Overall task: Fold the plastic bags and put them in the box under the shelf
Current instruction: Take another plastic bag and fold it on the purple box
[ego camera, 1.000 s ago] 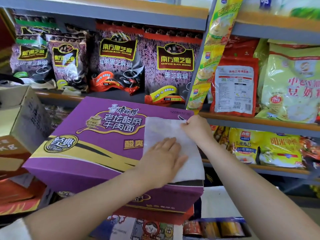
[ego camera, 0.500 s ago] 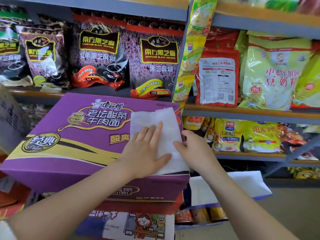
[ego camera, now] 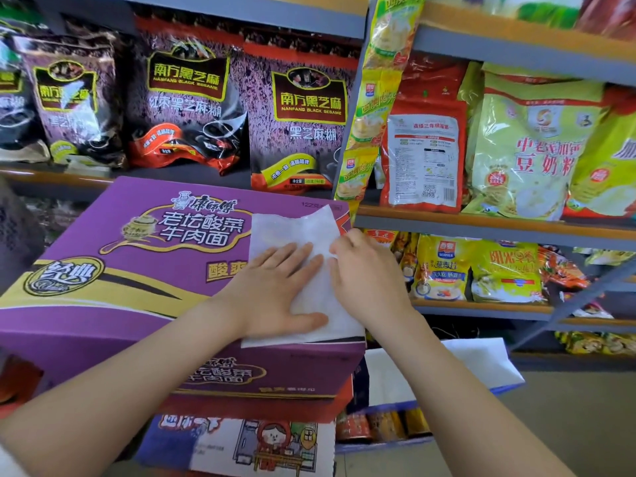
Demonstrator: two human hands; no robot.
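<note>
A white plastic bag (ego camera: 292, 232) lies partly folded on the right end of a purple noodle carton (ego camera: 137, 253). My left hand (ego camera: 275, 290) rests flat on the bag, fingers spread, pressing it down. My right hand (ego camera: 364, 273) is at the bag's right edge, its fingers curled and pinching the plastic. Below the carton to the right, an open blue-edged box (ego camera: 444, 390) with a white flap sits low under the shelf, with packets inside it.
Metal shelves (ego camera: 481, 222) behind and to the right hold purple sesame-paste bags (ego camera: 303, 115) and yellow-green cereal bags (ego camera: 530, 149). More cartons (ego camera: 247, 445) are stacked beneath the purple one. Bare floor (ego camera: 568, 425) shows at the lower right.
My right hand moved from the bag's far corner down to its right edge and back up a little. The bag is folded narrower. The view shifted right.
</note>
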